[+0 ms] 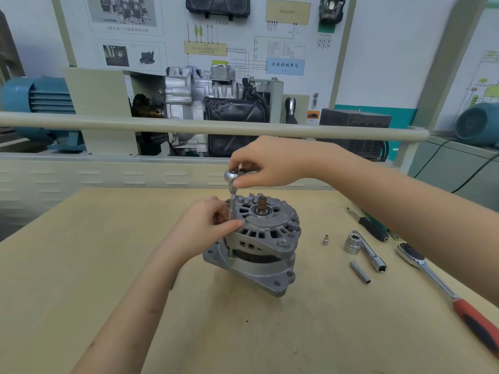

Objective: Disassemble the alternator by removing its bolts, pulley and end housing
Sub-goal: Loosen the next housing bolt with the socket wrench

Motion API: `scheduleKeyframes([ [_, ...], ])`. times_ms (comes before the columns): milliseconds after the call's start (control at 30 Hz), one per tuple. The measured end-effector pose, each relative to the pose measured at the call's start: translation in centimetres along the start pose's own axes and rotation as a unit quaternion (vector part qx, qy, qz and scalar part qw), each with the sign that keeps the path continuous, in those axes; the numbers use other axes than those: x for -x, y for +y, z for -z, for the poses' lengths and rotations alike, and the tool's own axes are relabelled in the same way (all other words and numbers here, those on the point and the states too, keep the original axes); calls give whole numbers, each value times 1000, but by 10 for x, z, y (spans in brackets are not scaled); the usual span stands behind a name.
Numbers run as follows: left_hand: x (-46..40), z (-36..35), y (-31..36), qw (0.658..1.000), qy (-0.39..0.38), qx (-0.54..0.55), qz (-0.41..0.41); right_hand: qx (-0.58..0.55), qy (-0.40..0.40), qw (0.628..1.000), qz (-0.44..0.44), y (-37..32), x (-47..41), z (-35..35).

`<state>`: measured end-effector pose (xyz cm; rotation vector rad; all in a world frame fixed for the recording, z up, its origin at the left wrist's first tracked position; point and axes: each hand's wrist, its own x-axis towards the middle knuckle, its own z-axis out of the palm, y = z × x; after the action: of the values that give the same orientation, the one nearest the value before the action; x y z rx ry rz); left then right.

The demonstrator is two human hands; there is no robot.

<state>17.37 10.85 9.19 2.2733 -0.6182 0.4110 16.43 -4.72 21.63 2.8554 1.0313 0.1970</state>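
Both hands steady ratchet [234, 176] — upright on alternator [259, 244].

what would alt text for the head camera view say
A person's right hand grips a small ratchet on an upright extension over an alternator on a wooden table, the left hand pinching the extension's shaft. Loose sockets and a red-handled ratchet lie to the right.

We counted one alternator [259, 247], two ratchets [445, 290] [234, 176], four loose sockets [352, 242], one screwdriver [370, 225].
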Motion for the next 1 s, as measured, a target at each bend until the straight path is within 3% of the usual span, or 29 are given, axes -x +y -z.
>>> scheduleKeyframes([
  [233, -1, -1, -1, 1000, -7, -5, 8, 63, 15, 998, -17, -5, -7, -1],
  [367, -1, 5, -4, 999, -45, 19, 2, 6, -17, 1000, 9, -2, -2, 3],
  [500, -1, 4, -2, 1000, -29, 12, 1, -19, -18, 999, 18, 1, 0, 0],
  [767, 0, 0, 4, 1000, -12, -4, -4, 66, 21, 997, -19, -7, -5, -1],
  [1000, 0, 3, 1, 999, -35, 30, -5, -12, -4, 1000, 22, -1, 1, 2],
])
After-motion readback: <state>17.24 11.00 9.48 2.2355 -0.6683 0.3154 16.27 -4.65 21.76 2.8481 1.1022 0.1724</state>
